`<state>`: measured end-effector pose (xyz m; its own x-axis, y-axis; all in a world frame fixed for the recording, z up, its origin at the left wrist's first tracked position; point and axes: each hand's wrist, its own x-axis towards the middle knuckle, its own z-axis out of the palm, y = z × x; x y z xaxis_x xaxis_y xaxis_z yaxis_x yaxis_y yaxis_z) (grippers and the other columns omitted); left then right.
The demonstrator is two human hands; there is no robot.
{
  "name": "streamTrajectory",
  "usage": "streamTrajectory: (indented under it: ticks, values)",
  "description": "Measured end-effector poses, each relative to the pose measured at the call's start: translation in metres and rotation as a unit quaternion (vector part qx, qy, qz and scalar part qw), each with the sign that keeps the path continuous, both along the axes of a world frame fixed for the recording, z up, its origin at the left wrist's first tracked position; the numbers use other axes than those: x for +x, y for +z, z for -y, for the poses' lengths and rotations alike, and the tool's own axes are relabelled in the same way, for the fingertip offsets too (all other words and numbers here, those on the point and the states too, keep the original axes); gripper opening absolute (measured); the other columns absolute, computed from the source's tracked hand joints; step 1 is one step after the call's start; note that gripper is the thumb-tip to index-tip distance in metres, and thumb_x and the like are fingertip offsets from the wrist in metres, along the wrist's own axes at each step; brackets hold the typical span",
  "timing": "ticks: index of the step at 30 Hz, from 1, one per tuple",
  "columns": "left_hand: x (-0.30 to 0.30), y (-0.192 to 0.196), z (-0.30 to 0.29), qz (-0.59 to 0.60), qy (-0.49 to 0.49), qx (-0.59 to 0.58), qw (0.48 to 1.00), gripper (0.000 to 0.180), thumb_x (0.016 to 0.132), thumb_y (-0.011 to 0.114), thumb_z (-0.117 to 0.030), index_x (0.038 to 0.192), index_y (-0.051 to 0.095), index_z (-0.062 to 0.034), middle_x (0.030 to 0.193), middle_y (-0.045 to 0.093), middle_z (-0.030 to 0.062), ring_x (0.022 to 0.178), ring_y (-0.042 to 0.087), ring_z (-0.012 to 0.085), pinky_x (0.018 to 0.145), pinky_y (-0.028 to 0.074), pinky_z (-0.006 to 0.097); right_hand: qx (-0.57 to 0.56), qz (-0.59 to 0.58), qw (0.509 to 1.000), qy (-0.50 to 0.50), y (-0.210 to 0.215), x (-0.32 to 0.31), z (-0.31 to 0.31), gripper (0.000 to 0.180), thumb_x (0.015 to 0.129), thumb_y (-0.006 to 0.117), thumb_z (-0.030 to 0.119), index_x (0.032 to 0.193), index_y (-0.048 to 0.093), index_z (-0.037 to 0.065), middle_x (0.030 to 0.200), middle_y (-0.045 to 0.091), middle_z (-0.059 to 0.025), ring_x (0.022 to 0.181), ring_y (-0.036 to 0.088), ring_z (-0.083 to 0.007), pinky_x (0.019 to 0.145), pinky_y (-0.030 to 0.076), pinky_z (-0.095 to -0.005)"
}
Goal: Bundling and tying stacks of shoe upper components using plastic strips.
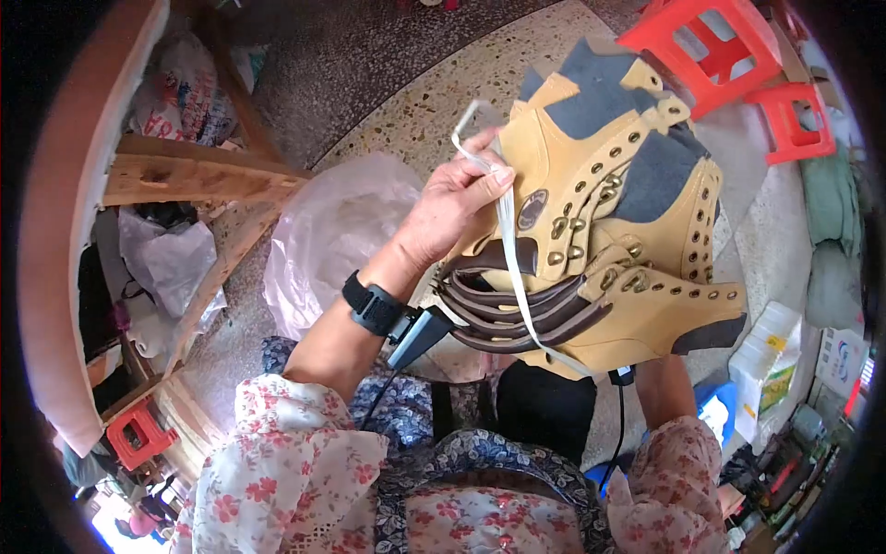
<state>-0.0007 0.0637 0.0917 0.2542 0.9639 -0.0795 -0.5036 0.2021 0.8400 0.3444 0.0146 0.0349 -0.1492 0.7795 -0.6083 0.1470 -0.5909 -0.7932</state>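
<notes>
A bundle of tan leather boot uppers (637, 319) with metal eyelets, dark brown padded collars and grey-blue linings is held up in front of me. A white tie strip (513, 254) runs around the bundle, and its loose end loops up at the top. My left hand (461, 194) pinches this strip between thumb and fingers, at the left side of the uppers. My right hand is hidden under the bundle; only the right wrist and forearm (666, 388) show below it, so its fingers cannot be seen. A black band with a small device (378, 309) sits on my left wrist.
A translucent plastic bag (337, 235) stands on the floor to the left, near a wooden frame (198, 175). Red plastic stools (706, 46) are at the far right; a smaller red stool (138, 434) is at lower left. A clear plastic container (768, 355) lies at right.
</notes>
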Motion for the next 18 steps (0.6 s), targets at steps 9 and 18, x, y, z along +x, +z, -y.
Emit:
streamTrajectory:
  ticks: [9, 18]
  values:
    - [-0.032, 0.175, 0.036, -0.084, 0.029, 0.067, 0.994, 0.01, 0.082, 0.065, -0.01, 0.081, 0.065, -0.0002, 0.138, 0.03, 0.0081, 0.127, 0.031, 0.0205, 0.104, 0.024, 0.032, 0.029, -0.033, 0.995, 0.093, 0.2, 0.067, 0.14, 0.045, 0.094, 0.048, 0.025, 0.132, 0.039, 0.003, 0.126, 0.05, -0.0082, 0.113, 0.048, -0.0179, 0.096, 0.04, -0.0321]
    - [-0.057, 0.383, 0.054, -0.107, 0.11, 0.191, 0.969, 0.027, 0.083, 0.064, -0.015, 0.103, 0.064, 0.0035, 0.141, 0.027, 0.0101, 0.131, 0.025, 0.0228, 0.107, 0.021, 0.035, 0.184, -0.107, 0.93, 0.298, 0.367, 0.039, 0.06, 0.044, 0.094, 0.048, 0.024, 0.132, 0.039, 0.003, 0.126, 0.05, -0.0077, 0.113, 0.048, -0.0175, 0.096, 0.04, -0.0313]
